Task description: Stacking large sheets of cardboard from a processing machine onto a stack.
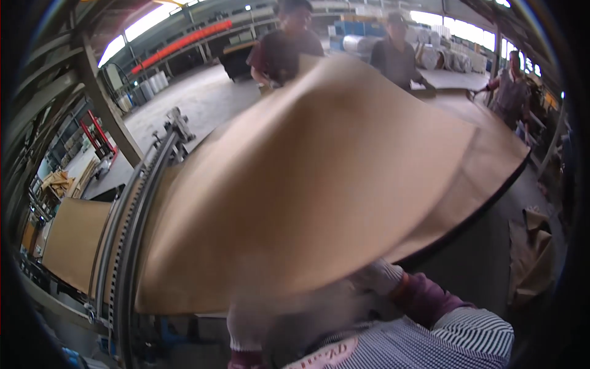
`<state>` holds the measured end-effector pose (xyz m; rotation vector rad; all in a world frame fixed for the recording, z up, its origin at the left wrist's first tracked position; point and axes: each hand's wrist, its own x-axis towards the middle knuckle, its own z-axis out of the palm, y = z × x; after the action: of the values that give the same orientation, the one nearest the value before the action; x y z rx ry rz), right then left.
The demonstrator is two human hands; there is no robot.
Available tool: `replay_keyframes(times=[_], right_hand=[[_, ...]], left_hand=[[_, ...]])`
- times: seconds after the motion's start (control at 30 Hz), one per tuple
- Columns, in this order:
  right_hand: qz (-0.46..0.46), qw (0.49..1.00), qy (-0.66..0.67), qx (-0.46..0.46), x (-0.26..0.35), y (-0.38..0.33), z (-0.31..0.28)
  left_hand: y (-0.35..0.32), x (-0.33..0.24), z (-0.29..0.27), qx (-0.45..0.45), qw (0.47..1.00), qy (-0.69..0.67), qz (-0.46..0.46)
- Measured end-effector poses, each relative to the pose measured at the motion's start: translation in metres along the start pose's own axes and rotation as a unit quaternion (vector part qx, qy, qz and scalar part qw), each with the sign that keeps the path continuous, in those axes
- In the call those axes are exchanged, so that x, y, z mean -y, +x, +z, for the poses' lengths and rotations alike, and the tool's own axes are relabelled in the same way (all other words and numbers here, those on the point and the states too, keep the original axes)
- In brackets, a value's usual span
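Both gloved hands, left hand (246, 329) and right hand (380, 277), lift a cardboard sheet (307, 184).

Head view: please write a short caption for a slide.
Gloved hands lift a large brown cardboard sheet beside a conveyor rail.

A large brown cardboard sheet (319, 184) is lifted and fills most of the view, blurred. It is plain and unprinted, bowed upward in the middle with its far edge curling. Its near edge sits at the hands: the gloved right hand (378, 277) grips it from below at the lower right, the gloved left hand (246, 326) just under its near edge.
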<state>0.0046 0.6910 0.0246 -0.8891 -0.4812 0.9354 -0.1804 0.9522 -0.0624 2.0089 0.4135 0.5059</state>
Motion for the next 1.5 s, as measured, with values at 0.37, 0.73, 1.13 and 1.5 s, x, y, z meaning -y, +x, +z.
replay_keyframes(times=[0.37, 0.73, 1.13, 1.5], right_hand=[[-0.107, 0.594, -0.794, -0.074, 0.029, -0.114, -0.14], [0.133, 0.963, -0.231, -0.027, 0.044, -0.191, -0.178], [0.054, 0.941, -0.066, -0.328, 0.046, -0.24, -0.204], [-0.038, 0.951, 0.063, -0.3, 0.077, -0.267, -0.191]], left_hand=[[-0.004, -0.098, 0.106, -0.114, 0.763, -0.587, -0.244], [-0.037, -0.183, 0.233, 0.032, 0.859, -0.445, -0.253], [-0.046, -0.158, 0.27, 0.044, 0.693, -0.62, -0.365], [-0.025, -0.162, 0.228, -0.062, 0.806, -0.454, -0.375]])
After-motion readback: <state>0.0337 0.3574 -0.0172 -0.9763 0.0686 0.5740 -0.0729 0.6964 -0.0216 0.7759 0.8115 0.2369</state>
